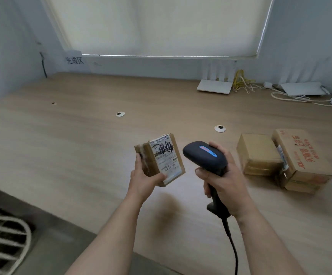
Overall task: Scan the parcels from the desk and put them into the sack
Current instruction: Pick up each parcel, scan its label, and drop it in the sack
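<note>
Small brown cardboard parcel with white label [159,159] gripped by left hand [143,176], raised above pale wooden desk [71,147]. Black corded handheld scanner [207,157] clasped in right hand [223,181], just beside parcel. Two brown cardboard boxes [259,154] laid on desk at right.

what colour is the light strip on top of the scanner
Blue, with a reddish patch at one end, on the black scanner; head view.

i see soft daylight through window blind [161,24], dim cool room, faint shadow on desk [61,145], wide-angle bending edges, slight blur.
</note>
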Action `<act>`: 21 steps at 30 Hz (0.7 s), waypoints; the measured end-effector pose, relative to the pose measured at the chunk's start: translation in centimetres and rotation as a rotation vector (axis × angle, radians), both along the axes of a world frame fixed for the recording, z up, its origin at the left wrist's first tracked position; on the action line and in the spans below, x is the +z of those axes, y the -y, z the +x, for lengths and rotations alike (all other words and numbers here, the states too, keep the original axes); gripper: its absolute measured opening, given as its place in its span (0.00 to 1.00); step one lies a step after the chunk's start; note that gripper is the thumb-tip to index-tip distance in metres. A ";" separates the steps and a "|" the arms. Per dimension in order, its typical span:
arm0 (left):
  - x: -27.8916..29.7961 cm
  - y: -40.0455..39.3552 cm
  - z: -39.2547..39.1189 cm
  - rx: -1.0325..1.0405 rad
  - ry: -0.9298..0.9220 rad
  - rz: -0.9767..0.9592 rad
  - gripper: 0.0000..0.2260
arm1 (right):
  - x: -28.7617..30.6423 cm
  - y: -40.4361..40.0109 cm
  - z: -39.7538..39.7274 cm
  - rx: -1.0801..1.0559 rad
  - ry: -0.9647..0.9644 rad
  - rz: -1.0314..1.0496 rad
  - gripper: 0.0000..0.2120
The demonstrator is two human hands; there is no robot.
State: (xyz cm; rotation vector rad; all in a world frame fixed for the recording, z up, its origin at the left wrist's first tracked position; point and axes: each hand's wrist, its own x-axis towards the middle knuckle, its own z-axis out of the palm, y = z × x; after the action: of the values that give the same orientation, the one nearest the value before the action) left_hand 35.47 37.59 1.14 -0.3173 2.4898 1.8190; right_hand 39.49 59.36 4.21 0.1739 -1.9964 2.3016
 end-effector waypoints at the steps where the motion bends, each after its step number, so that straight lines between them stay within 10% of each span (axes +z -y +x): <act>1: 0.1 1.0 0.8 0.039 -0.011 -0.002 0.44 | -0.1 1.0 -0.1 0.029 -0.001 -0.006 0.33; 21: 3.4 29.4 11.8 0.423 -0.271 0.019 0.40 | 4.0 30.0 2.2 0.399 -0.068 0.060 0.32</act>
State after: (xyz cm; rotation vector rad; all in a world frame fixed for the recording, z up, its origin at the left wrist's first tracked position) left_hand 47.30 8.17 4.55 -0.6862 2.7466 2.1645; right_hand 41.70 29.39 8.20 0.7048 -2.1587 2.4098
